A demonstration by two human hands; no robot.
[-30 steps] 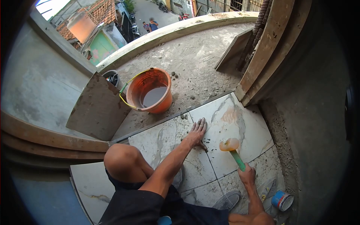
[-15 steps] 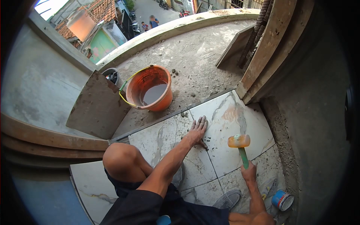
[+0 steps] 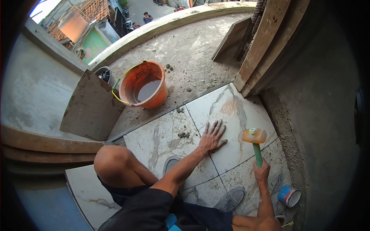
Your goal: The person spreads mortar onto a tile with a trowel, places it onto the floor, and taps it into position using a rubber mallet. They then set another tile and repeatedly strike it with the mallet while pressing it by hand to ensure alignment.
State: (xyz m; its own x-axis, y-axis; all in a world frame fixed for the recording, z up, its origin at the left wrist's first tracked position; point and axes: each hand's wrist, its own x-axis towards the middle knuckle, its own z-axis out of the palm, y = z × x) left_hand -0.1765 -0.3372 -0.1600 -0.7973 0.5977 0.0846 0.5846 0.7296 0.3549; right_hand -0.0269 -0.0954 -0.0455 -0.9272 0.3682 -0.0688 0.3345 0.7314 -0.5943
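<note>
My left hand (image 3: 212, 138) lies with fingers spread on a white marbled floor tile (image 3: 241, 115), close to its left joint. A mallet with a translucent amber head (image 3: 254, 136) and a green handle is gripped in my right hand (image 3: 262, 171), over the right part of the same tile. Left of my left hand, a neighbouring tile (image 3: 144, 140) carries crumbs and a clump of dark mortar (image 3: 184, 134). A thin pale string (image 3: 228, 190) runs near my shoe, across the dusty tiles in front of me.
Beyond the tile edge stands an orange bucket (image 3: 162, 94) of murky water, its yellow handle leaning left. A loose board (image 3: 90, 109) leans beside it. A blue can (image 3: 286, 195) sits at right, near the wall. Wooden door posts (image 3: 266, 50) flank the opening; a low curved parapet (image 3: 173, 23) lies beyond.
My left hand has shifted right, from the joint onto the right-hand tile, fingers now wider apart. The mallet has moved slightly right, still in my right hand. The camera view has shifted a little.
</note>
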